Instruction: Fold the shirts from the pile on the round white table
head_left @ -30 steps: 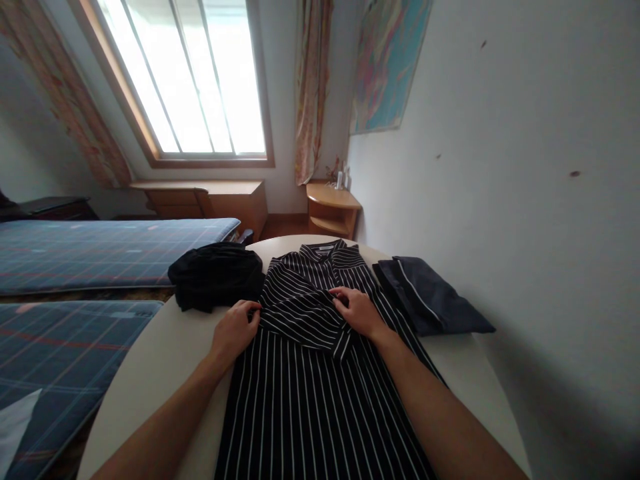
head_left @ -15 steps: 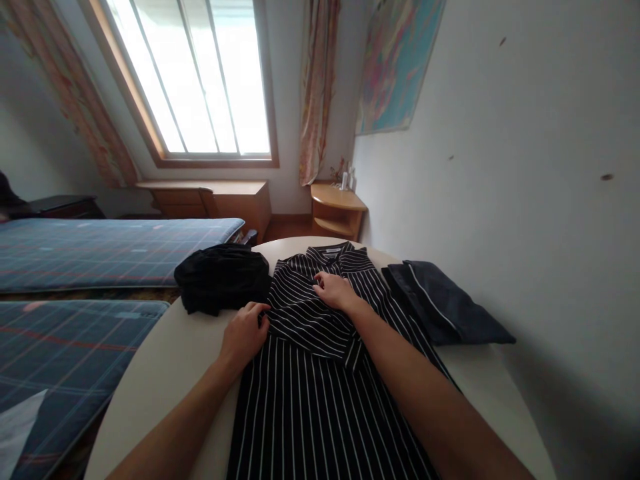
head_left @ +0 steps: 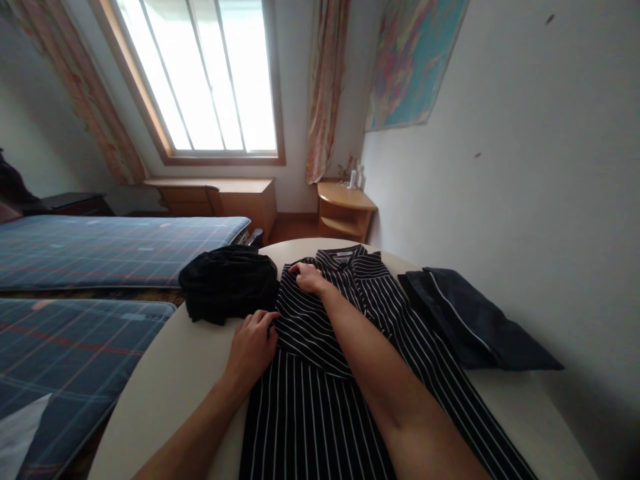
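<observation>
A black shirt (head_left: 320, 407) with white stripes lies spread on the round cream table (head_left: 165, 380), its collar at the far end. One sleeve (head_left: 310, 327) is folded across its front. My left hand (head_left: 254, 343) rests at the shirt's left edge, fingers stretched out and touching the fabric, thumb apart. Near the left shoulder of the shirt, my right hand (head_left: 307, 277) lies on the cloth with its fingers extended. My right forearm crosses over the shirt and hides part of it.
A bunched black garment (head_left: 227, 283) sits left of the shirt. Folded dark trousers or similar dark cloth (head_left: 475, 320) lie on the right, close to the wall. Two plaid mattresses (head_left: 100, 253) are at the left. A desk (head_left: 245, 193) and corner shelf (head_left: 347, 197) stand beyond.
My right hand has moved from the middle of the shirt's chest to its left shoulder. My left hand stays at the left edge. The view has shifted slightly.
</observation>
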A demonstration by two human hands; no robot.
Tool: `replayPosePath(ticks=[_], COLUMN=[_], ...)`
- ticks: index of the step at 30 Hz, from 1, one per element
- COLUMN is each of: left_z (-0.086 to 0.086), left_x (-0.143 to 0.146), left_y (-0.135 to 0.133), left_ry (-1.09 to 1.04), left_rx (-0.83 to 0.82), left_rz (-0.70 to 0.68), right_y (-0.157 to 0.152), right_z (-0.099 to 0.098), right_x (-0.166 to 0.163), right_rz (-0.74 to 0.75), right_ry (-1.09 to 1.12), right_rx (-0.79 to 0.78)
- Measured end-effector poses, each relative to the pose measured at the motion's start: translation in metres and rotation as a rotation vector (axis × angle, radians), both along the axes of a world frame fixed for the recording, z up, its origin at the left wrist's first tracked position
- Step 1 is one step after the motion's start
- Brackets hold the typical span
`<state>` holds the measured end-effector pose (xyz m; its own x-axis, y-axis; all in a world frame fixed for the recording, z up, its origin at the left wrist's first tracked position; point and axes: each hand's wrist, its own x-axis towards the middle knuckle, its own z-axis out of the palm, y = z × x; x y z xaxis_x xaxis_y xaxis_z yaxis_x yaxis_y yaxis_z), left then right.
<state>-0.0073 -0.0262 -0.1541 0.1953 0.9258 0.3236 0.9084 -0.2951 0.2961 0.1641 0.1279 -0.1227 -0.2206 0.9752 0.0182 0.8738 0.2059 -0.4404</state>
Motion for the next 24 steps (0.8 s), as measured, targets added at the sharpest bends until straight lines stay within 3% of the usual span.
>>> replayPosePath(ticks=[6,11,17,24], left_z=[0.002,0.002,0.003,0.005], left_x=[0.0,-0.002,0.0,0.004], left_y=[-0.001,-0.001,-0.002,-0.007], left_ry=[0.004,0.01,0.03,0.075], left_rx=[0.007,0.006,0.026,0.043], left_rz=[0.013,0.031,0.053,0.073], right_y=[0.009,-0.007,-0.06,-0.137], right_z=[0.0,-0.009,-0.004,0.015], right_x=[-0.014,-0.016,0.006,0.059], right_rz=[0.04,0.062,0.131,0.051], right_ry=[0.048,0.022,-0.146,-0.23], right_rx=[0.084,0.138,0.277,0.187])
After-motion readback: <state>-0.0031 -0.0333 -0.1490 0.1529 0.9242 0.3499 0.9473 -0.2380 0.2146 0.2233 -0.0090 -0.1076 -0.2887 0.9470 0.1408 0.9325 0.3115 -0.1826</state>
